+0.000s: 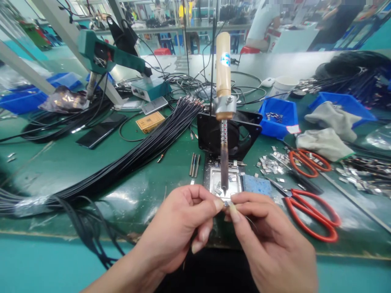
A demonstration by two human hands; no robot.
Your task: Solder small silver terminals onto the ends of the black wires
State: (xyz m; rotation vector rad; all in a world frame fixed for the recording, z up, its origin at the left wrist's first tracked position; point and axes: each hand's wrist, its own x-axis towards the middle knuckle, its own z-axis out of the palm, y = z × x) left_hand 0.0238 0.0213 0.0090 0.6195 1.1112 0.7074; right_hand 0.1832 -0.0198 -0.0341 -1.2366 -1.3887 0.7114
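My left hand [189, 221] is closed in a pinch at one side of a small metal connector [226, 203]. At its other side, my right hand [269, 232] pinches with thumb and forefinger, and a thin solder wire [251, 221] trails out beneath those fingers. Just above both fingertips is the tip of a soldering iron [224, 162], fixed upright with its wooden handle on top and its point down. Behind the fingers lies a shallow metal tray [216, 178] with small metal pieces in it. Fingertips partly hide the connector.
A black fan [214, 136] stands behind the iron. Right of it are a blue sponge [258, 186], red-handled scissors [317, 215], loose metal shells [271, 162] and a blue bin [279, 118]. A bundle of black cables [122, 169], a phone [101, 129] and a green heat gun [111, 55] occupy the left.
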